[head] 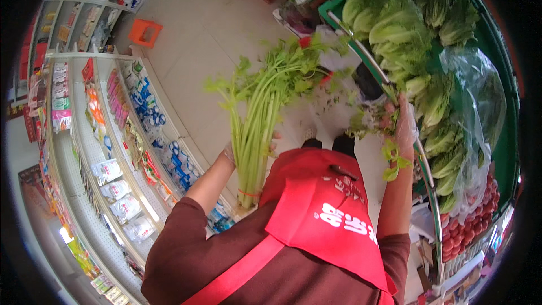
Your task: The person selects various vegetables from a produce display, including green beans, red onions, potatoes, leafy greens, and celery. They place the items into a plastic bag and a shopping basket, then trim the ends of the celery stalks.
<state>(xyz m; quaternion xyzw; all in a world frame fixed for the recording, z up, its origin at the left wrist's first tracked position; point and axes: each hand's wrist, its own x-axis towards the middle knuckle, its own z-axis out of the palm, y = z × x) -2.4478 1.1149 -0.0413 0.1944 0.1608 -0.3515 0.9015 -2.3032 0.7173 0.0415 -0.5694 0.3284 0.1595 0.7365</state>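
Observation:
A large bunch of celery (pixel 256 135) stands in front of my body, leaves spread away from me, with an orange band near its base. My left hand (pixel 230 152), in a thin clear glove, is wrapped around the stalks from behind; fingertips show on their right side. At the edge of the green vegetable display, my right hand (pixel 404 125), also in a clear plastic glove, is closed around loose celery leaves (pixel 368 123). More leaves (pixel 396 162) hang beside that wrist. Some leaf edges are blurred, and the celery hides much of my left hand.
Lettuce heads (pixel 400 38) fill the green display (pixel 427 21) on my right, with a clear plastic bag (pixel 476 93) and red round produce (pixel 461 224). Shelves of packets (pixel 112 178) run along my left. An orange stool (pixel 145 32) stands on the tiled floor (pixel 199 29).

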